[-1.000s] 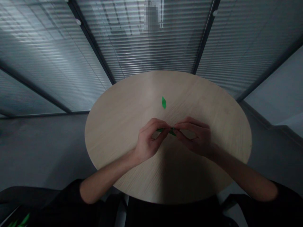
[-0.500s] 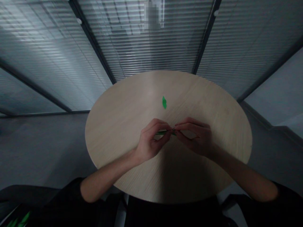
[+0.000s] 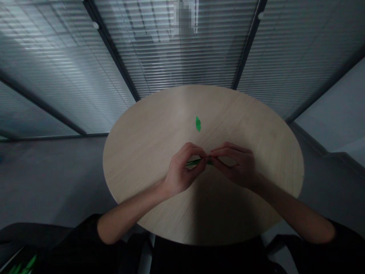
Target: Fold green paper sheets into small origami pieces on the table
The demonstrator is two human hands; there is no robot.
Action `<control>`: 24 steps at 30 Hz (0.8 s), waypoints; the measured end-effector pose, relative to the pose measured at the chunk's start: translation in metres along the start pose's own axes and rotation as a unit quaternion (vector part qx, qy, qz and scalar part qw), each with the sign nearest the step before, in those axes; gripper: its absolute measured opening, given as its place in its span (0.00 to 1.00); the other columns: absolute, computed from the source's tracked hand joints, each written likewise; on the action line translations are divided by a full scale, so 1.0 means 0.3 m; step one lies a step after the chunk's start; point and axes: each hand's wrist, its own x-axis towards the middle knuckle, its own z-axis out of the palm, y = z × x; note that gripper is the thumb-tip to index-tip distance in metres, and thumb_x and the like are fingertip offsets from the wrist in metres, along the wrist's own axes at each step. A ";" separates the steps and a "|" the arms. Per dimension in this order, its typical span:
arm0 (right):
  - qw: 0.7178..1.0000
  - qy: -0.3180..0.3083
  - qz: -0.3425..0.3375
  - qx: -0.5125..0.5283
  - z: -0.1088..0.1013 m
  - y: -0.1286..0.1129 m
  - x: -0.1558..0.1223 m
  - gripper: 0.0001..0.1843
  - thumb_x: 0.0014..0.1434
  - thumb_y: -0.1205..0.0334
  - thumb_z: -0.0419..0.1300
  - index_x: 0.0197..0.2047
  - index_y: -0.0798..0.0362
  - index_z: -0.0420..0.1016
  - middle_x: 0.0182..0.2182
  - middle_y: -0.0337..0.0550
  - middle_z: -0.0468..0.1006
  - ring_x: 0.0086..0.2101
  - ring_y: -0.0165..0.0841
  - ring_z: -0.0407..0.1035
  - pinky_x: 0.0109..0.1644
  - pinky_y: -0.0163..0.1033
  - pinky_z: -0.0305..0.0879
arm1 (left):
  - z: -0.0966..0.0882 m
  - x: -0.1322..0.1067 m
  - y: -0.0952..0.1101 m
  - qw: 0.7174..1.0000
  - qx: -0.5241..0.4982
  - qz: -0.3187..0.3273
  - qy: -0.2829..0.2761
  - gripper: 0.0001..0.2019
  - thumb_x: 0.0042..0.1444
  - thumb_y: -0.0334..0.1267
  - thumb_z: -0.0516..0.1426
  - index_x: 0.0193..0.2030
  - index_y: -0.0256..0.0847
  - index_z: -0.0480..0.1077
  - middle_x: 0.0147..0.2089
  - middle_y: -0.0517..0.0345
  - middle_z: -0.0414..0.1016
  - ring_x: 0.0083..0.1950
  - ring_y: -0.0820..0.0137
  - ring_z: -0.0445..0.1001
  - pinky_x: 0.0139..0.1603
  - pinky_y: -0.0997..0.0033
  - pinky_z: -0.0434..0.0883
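Note:
Over the middle of a round light wooden table (image 3: 142, 152), my left hand (image 3: 182, 171) and my right hand (image 3: 236, 165) meet fingertip to fingertip. Both pinch a thin folded green paper piece (image 3: 195, 162), only a narrow strip of which shows between the fingers. A second small green folded paper piece (image 3: 197, 123) lies flat on the table a little beyond my hands, touched by neither.
Glass walls with horizontal blinds and dark frames stand behind the table. Grey floor surrounds it. Green paper bits (image 3: 25, 265) show at the bottom left corner, near my dark sleeve.
My fingers have shifted slightly on the green paper between them; the hands stay in the same place. The piece lying on the table has not moved.

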 end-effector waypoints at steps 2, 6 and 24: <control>1.000 -0.004 -0.010 0.001 0.002 0.004 0.000 0.04 0.64 0.68 0.66 0.41 0.49 0.80 0.32 0.40 0.83 0.31 0.31 0.78 0.35 0.36 0.75 | 0.001 0.001 0.001 1.000 -0.004 0.006 -0.001 0.04 0.65 0.27 0.60 0.43 0.40 0.72 0.39 0.56 0.76 0.40 0.70 0.76 0.41 0.69 0.74; 1.000 -0.007 -0.024 0.008 0.012 0.007 -0.003 0.04 0.65 0.69 0.65 0.41 0.51 0.79 0.32 0.41 0.82 0.31 0.30 0.78 0.35 0.34 0.75 | 0.004 -0.001 0.001 1.000 -0.011 0.002 -0.008 0.05 0.65 0.27 0.58 0.43 0.40 0.71 0.39 0.56 0.75 0.40 0.70 0.75 0.41 0.68 0.73; 1.000 0.013 -0.026 0.003 0.001 -0.010 0.012 0.06 0.64 0.69 0.65 0.43 0.50 0.78 0.34 0.41 0.81 0.32 0.31 0.77 0.36 0.37 0.76 | -0.004 -0.002 -0.016 1.000 -0.007 0.012 -0.001 0.05 0.66 0.27 0.61 0.44 0.40 0.74 0.40 0.56 0.78 0.41 0.69 0.77 0.42 0.67 0.77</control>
